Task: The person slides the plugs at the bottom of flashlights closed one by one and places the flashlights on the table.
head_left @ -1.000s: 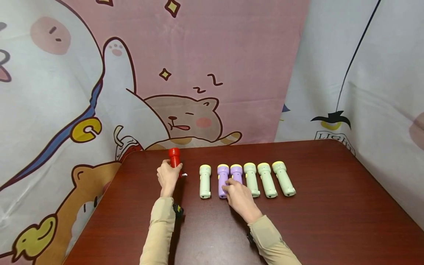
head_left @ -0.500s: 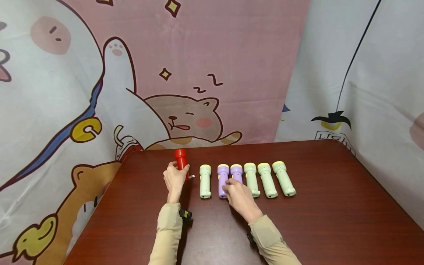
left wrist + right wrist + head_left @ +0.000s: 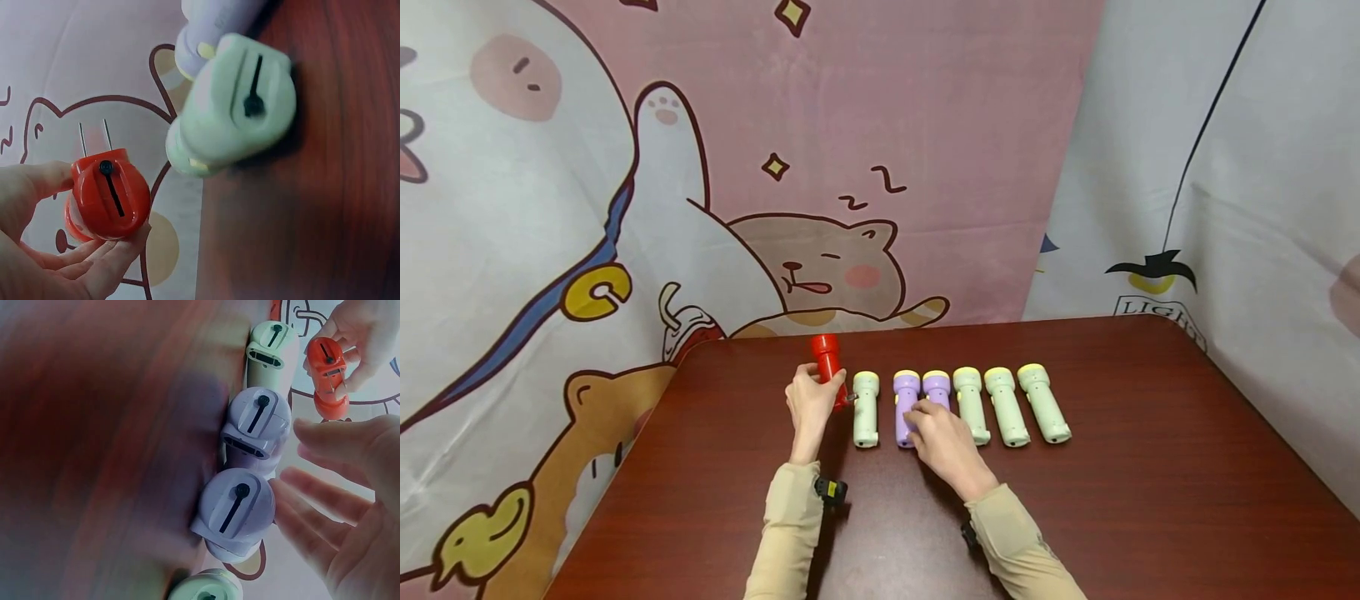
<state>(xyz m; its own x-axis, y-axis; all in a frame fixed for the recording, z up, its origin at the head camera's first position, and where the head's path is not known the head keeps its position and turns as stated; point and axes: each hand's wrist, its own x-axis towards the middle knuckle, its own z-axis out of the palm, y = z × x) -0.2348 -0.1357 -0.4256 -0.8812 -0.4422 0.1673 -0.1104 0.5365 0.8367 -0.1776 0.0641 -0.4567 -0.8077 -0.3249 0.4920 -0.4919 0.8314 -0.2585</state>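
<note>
My left hand (image 3: 808, 408) grips a red flashlight (image 3: 826, 354) between thumb and fingers, raised off the table. In the left wrist view, two metal plug prongs (image 3: 106, 133) stick out from its tail end. Just right of it lies a pale green flashlight (image 3: 866, 408). My right hand (image 3: 951, 446) is at two purple flashlights: the left one (image 3: 906, 396) shows beside the thumb, and the right one (image 3: 936, 385) is partly hidden under the fingers. In the right wrist view, the fingers (image 3: 325, 500) are extended close to both; whether they touch cannot be told.
Right of the purple pair lie a pale green flashlight (image 3: 970, 400), another green one (image 3: 1007, 408) and a third (image 3: 1043, 404), in one row. The dark brown table (image 3: 1150, 467) reaches back to a cartoon-printed cloth (image 3: 970, 167).
My left hand has carried the red flashlight rightward, close to the leftmost green one. The right hand and the row of flashlights have stayed in place.
</note>
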